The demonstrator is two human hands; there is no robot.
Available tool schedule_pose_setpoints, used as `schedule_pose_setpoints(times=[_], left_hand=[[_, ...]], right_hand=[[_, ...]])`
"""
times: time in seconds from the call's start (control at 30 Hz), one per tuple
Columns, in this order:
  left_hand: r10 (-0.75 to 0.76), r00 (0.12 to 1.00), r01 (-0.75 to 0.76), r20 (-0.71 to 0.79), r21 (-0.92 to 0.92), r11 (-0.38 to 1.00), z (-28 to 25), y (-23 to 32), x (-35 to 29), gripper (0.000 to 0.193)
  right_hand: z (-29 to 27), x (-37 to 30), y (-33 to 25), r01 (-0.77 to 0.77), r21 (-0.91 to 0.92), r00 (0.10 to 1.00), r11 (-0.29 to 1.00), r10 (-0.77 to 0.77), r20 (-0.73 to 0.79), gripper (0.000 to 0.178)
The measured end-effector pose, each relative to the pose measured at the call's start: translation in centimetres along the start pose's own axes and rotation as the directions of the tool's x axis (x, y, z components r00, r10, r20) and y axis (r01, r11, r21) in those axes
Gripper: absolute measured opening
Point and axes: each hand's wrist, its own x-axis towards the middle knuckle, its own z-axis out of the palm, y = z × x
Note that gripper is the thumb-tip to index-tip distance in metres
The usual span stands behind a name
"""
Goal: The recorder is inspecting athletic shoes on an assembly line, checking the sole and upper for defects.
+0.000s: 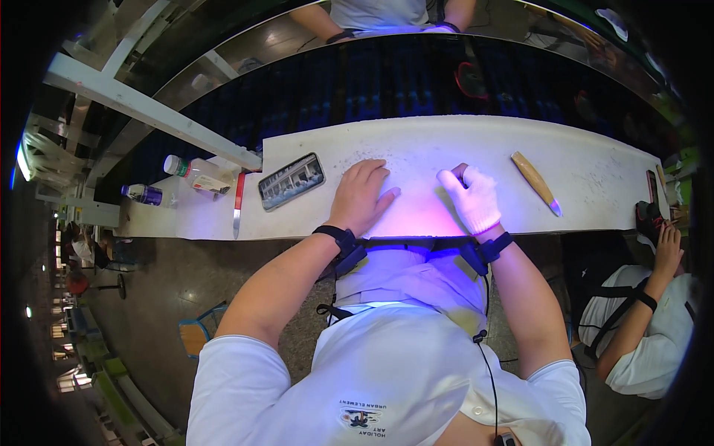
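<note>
My left hand (364,198) is bare and lies on the white-covered worktop (424,137), its fingers stretched out and the thumb apart. My right hand (474,199) wears a white glove and rests on the same worktop under purple light. Its fingers are curled in, with a small dark patch showing at the fingertips; I cannot make out what it is. A phone (292,182) with a lit screen lies left of my left hand. Right of my gloved hand is a knife with a wooden handle (529,175). A red-handled knife (239,195) lies beyond the phone, at the left.
Two bottles, one clear (201,176) and one purple-labelled (142,195), lie at the far left. A dark conveyor (357,85) runs behind the worktop, and a white metal post (149,108) slants above. A co-worker sits at the right beside a dark-and-red shoe (648,223); another is across.
</note>
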Motion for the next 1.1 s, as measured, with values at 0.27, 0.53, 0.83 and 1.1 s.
schedule_pose_setpoints(times=[0.27,0.53,0.83,1.1], left_hand=[[0.03,0.998,-0.031,-0.054,-0.017,0.999,0.4,-0.3,-0.5,0.044],[0.033,0.994,-0.036,-0.103,-0.029,0.999,0.6,-0.4,-1.0,0.045],[0.073,0.992,-0.076,-0.098,-0.023,0.997,0.6,-0.3,-1.5,0.043],[0.052,0.997,-0.055,-0.055,-0.059,0.997,0.1,-0.5,-1.3,0.043]], right_hand=[[0.8,0.3,0.2,-0.004,-0.15,0.989,0.989,-0.018,-0.144,0.044],[0.8,0.1,-1.2,-0.124,-0.221,0.992,0.967,0.118,-0.04,0.054],[0.6,0.1,-0.6,-0.082,-0.312,0.997,0.947,0.073,-0.039,0.057],[-3.6,5.8,-8.2,0.238,-0.351,0.964,0.906,-0.264,-0.029,0.036]])
